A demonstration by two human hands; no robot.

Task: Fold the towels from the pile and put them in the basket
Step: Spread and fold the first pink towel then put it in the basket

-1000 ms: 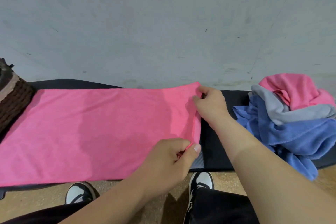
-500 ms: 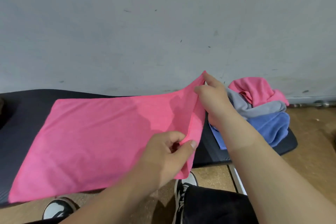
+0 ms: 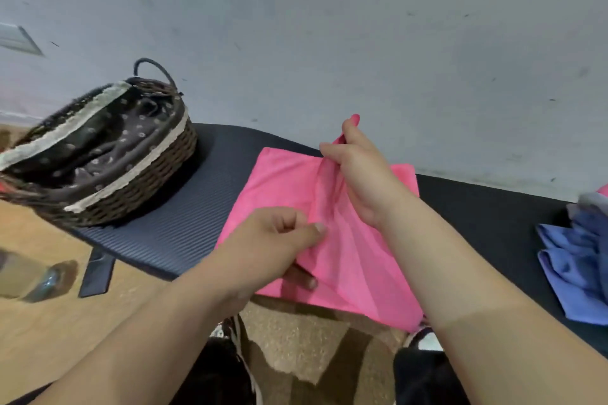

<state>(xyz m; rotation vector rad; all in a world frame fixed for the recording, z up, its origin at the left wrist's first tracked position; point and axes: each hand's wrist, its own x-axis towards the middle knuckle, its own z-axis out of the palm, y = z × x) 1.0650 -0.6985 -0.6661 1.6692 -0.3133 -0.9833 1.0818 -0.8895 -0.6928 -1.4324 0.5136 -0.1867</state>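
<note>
Now both hands pinch pink towel, left grip near edge, right grip far corner

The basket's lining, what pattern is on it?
The lining is dark brown with small pale dots; head view.

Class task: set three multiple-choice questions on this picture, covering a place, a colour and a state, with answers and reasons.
1. Where does the wicker basket stand relative to the towel being folded? A) left of it B) right of it C) on top of it
2. What colour is that towel? A) blue B) pink C) grey
3. What is the left hand doing? A) pinching the towel B) gripping the basket C) hanging empty
Answers: 1 A, it sits leftward on the mat, apart from the towel. 2 B, the right hand holds up pink cloth. 3 A, thumb and fingers close on a fold.
</note>
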